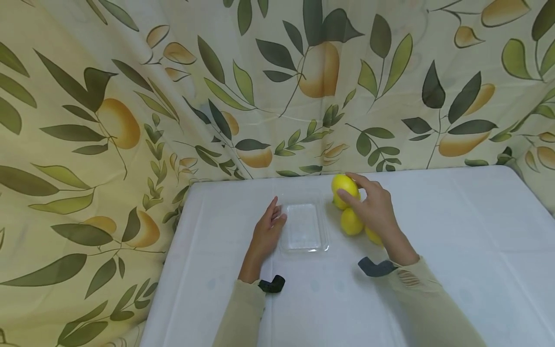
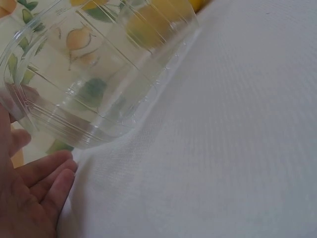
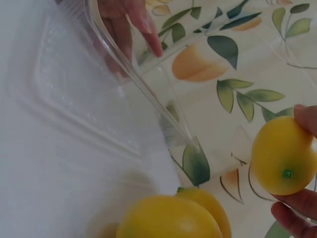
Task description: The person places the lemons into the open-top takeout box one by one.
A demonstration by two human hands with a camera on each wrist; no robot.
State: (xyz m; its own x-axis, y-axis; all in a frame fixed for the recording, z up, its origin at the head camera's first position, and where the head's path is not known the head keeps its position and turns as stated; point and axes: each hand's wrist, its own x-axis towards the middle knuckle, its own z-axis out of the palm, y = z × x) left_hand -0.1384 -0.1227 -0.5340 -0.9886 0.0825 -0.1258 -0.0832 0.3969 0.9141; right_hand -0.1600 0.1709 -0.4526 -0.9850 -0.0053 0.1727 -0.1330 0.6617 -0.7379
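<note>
A clear plastic container [image 1: 303, 226] lies on the white-covered table, its hollow facing up. At its left side my left hand [image 1: 269, 231] holds the rim, thumb at the edge; in the left wrist view other fingertips [image 2: 57, 188] lie loosely curled below the wall. My right hand [image 1: 376, 205] pinches a yellow lemon [image 3: 283, 156] between thumb and fingers, raised above other lemons. One of those lemons [image 1: 352, 221] rests just right of the container, with another [image 1: 374, 236] partly hidden under the right hand.
White cloth covers the table [image 1: 468, 231], whose far edge meets a curtain [image 1: 295, 120] printed with fruit and leaves. Dark bands [image 1: 272, 284] with small protruding pieces sit at both wrists, by the sleeves.
</note>
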